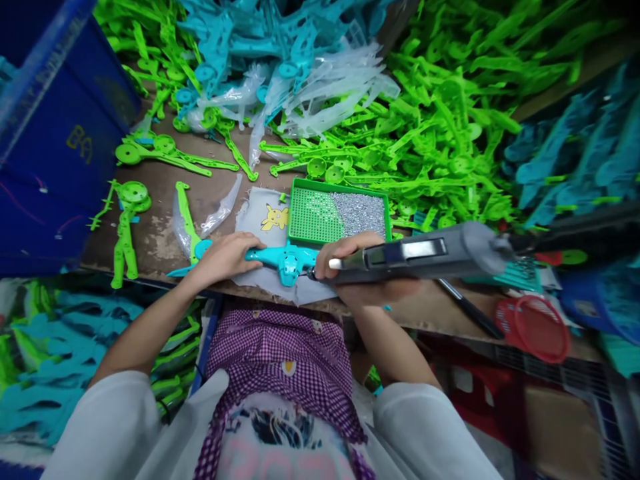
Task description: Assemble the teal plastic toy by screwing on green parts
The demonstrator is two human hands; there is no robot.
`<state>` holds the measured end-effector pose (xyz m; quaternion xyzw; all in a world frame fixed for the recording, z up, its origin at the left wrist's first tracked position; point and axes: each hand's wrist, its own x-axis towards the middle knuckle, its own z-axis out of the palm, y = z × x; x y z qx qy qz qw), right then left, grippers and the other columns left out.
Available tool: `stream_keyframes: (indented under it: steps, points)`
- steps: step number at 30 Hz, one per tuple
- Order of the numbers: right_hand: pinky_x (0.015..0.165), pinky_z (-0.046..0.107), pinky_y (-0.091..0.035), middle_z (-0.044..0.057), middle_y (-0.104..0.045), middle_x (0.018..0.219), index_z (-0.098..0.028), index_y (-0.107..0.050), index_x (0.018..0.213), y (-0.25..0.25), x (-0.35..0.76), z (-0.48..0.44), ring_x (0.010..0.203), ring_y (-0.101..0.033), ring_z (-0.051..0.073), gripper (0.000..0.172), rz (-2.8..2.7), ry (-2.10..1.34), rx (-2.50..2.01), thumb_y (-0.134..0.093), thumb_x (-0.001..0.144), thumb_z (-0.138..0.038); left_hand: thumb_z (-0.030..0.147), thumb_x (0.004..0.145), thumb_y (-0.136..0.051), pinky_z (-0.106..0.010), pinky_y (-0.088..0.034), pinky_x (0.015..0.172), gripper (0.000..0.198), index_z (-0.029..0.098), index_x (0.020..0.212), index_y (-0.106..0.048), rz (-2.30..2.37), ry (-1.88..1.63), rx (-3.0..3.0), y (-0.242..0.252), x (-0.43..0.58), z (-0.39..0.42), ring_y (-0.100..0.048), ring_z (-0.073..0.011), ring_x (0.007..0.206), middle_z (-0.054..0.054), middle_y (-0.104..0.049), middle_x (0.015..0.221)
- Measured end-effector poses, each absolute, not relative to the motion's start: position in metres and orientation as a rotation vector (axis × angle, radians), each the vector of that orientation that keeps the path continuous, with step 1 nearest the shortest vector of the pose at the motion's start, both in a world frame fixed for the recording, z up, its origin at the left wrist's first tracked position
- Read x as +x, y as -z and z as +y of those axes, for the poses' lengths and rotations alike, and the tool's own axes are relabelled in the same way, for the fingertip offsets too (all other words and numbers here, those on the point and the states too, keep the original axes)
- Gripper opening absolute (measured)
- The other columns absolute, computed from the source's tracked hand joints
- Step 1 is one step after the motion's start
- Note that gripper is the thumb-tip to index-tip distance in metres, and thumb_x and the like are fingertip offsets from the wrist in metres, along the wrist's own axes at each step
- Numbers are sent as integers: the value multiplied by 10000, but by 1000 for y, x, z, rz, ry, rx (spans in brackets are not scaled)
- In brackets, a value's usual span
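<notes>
Fingers of the left hand (227,259) clamp a turquoise plastic part (289,264) near the frame's centre; the right hand (350,259) grips a grey power driver (430,253).

The part's long axis runs left to right, its stubby projection pointing toward the bottom of the frame; the driver lies nearly level, nose left. The left hand covers a stretch of the part, the right hides its right end, and whether the driver's tip touches it cannot be told.

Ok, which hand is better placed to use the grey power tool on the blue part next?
Probably your right hand: it grips the grey power tool beside the blue part, while your left hand holds that part.
</notes>
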<state>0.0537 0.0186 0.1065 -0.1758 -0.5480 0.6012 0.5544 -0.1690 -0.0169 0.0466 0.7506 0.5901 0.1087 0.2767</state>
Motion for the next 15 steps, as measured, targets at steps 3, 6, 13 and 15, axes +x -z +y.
stream_keyframes:
  steps: [3,6,13,15]
  points:
    - [338,265,-389,-40,-526,448,-255,-639,738,-97,51,19,363,-516,137,574,-1260,-1457,-488,-597,618,-814,325,790,-688,-356,-463,856,347,230,1123,-667,1582,-309,2025,-45,-169,-16,-621,-254,1050,-61,-699,1111]
    - [327,258,-379,-49,-519,433,-245,-612,717,-90,50,18,356,-510,128,630,-1267,-1521,-525,-594,554,-853,326,770,-705,-349,-460,848,353,234,1110,-679,1581,-314,2034,-44,-169,-16,-629,-252,1037,-55,-708,1102]
    - [393,288,-418,-37,-539,480,-248,-579,710,-74,55,12,418,-529,133,586,-1410,-1631,-485,-645,551,-809,343,733,-737,-353,-478,783,344,236,1060,-726,1645,-313,2002,-44,-168,-14,-673,-267,954,-56,-738,1060]
    - [399,293,-428,-43,-529,477,-254,-538,695,-70,55,11,415,-522,131,606,-1427,-1660,-508,-643,520,-825,342,724,-743,-358,-484,787,350,240,1059,-729,1652,-323,2000,-44,-167,-14,-678,-267,951,-55,-739,1069]
